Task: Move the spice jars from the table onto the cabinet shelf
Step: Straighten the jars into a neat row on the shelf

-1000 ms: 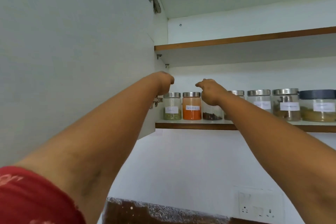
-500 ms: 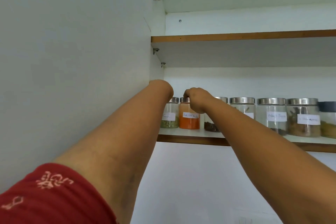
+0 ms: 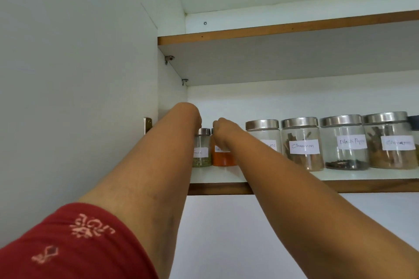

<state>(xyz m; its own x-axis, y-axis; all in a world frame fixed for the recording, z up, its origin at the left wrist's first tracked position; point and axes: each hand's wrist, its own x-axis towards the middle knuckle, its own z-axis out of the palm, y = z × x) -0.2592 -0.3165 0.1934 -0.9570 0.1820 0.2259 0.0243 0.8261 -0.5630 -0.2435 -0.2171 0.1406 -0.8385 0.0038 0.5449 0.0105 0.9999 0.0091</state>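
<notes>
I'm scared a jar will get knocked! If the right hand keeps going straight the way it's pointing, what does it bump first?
Probably the orange spice jar. The right hand sits right at its lid, reaching into the shelf. Whether it already touches is unclear; its fingers are hidden.

head view looks up, close, at the cabinet shelf [image 3: 340,175].

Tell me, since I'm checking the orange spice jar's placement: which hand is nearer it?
Right. The right hand is at the top of the orange spice jar; the left hand is over the neighbouring fennel jar.
</notes>
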